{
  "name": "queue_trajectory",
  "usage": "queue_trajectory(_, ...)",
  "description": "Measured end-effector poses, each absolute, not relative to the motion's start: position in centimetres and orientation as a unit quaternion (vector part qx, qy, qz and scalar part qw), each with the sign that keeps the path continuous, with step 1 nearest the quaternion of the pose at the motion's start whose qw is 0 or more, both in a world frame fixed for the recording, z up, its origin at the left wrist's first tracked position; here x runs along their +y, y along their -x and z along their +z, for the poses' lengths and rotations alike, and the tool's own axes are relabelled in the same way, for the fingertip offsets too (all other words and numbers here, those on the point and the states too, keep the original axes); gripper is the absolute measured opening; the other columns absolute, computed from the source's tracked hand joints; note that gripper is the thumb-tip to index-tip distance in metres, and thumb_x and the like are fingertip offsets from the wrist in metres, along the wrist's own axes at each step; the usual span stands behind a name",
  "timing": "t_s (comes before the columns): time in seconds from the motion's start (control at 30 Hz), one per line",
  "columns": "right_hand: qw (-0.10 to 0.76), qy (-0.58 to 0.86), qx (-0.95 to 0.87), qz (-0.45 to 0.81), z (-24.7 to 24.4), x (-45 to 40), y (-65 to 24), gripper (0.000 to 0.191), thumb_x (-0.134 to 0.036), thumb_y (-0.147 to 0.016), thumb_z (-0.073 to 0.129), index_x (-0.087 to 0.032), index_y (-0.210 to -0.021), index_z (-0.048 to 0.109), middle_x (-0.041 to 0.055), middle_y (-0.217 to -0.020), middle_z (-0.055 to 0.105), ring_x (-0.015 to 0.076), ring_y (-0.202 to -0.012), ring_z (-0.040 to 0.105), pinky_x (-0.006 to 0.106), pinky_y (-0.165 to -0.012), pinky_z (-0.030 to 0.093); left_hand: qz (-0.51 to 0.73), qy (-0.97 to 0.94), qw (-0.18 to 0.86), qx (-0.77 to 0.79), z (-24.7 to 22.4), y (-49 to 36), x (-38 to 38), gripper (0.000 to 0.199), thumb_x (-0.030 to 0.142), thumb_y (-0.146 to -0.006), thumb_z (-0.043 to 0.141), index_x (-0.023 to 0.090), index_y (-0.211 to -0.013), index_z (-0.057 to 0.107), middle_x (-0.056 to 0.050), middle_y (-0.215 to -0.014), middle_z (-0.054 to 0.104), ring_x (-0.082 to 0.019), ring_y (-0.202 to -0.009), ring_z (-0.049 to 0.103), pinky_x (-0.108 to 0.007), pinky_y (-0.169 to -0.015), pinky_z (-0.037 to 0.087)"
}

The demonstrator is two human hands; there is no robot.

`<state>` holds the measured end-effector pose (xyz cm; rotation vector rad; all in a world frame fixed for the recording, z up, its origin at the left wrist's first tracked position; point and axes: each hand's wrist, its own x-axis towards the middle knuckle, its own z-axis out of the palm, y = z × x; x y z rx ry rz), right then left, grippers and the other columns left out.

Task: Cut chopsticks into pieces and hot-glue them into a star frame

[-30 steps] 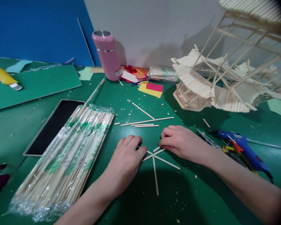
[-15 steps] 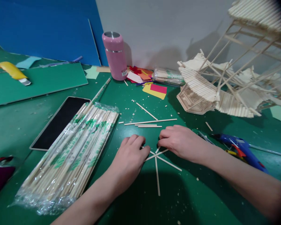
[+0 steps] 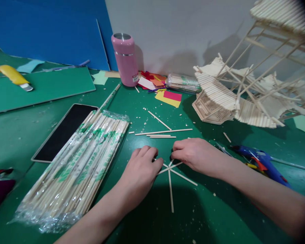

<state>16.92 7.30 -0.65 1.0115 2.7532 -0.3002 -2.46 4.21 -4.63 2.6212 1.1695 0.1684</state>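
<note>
Thin wooden sticks (image 3: 170,189) radiate from one crossing point on the green table, like a star. My left hand (image 3: 144,169) is closed, with thumb and fingers round the ends of the star's left sticks. At the star's upper right, my right hand (image 3: 193,154) pinches the end of another of its sticks, the fingertips partly hidden. Just beyond the hands lie several loose sticks (image 3: 164,131), a long one and shorter ones. A plastic-wrapped bundle of chopsticks (image 3: 86,166) is to the left of my left hand.
A dark tablet (image 3: 63,132) lies partly under the bundle. Farther back stand a pink bottle (image 3: 125,61) and coloured paper (image 3: 167,98). A wooden stick model (image 3: 218,91) rises at the right, near a blue glue gun (image 3: 261,161). A yellow cutter (image 3: 12,75) is at far left.
The fingers of my right hand have lowered very slightly over the stick star. My left hand and the sticks look the same.
</note>
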Motion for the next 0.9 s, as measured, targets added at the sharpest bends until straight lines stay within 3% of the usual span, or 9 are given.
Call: queue_trajectory(0.9, 0.088, -0.340, 0.934, -0.068, -1.06, 6.85, -16.80, 0.011, -0.015, -0.080, 0.050, -0.022, -0.082, 0.059, 0.0008, -0.084, 0.058, 0.0164, -0.074, 0.052, 0.028, -0.059, 0.034, 0.056, -0.906, 0.122, 0.401, -4.71, 2.47, 4.21, 0.020, 0.017, -0.084, 0.041, 0.021, -0.091, 0.059, -0.007, -0.091, 0.051, -0.021, -0.081, 0.043, -0.035, -0.065, 0.035)
